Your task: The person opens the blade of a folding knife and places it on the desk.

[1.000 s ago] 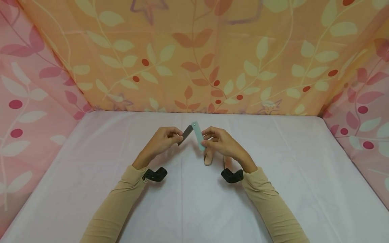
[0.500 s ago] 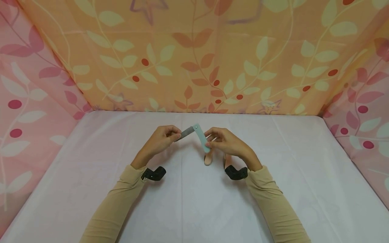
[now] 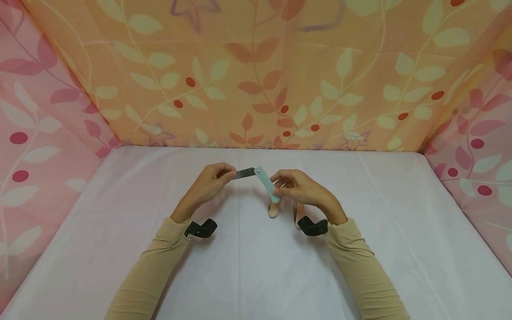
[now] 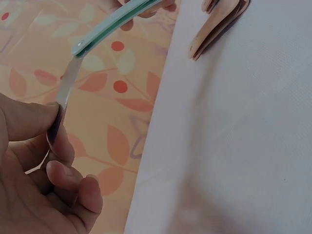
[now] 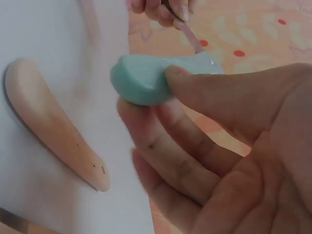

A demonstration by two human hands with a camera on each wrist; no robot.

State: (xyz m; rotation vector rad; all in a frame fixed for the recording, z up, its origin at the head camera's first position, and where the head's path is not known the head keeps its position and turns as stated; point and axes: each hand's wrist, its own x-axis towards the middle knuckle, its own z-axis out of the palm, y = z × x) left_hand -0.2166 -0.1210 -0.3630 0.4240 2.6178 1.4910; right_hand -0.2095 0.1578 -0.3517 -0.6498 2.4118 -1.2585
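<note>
A folding knife with a mint-green handle (image 3: 266, 183) and a grey metal blade (image 3: 245, 173) is held above the table, its blade swung out at a wide angle. My left hand (image 3: 209, 183) pinches the blade near its free end between thumb and fingers. With thumb and fingertips, my right hand (image 3: 301, 186) grips the lower end of the handle. The left wrist view shows a long slot along the green handle (image 4: 109, 27), with the blade (image 4: 68, 83) joined at its end. In the right wrist view the rounded handle end (image 5: 141, 78) faces the camera.
Below my right hand, a peach-coloured curved piece (image 3: 274, 210) lies on the white-covered table (image 3: 248, 266). A second peach piece (image 3: 298, 212) beside it is partly hidden by the black wrist camera (image 3: 313, 226). Patterned cloth walls (image 3: 256, 66) stand behind and at both sides.
The blade has swung from a steep angle beside the handle to nearly level, widening the angle. My left hand has moved slightly up and left, my right hand slightly right and down.
</note>
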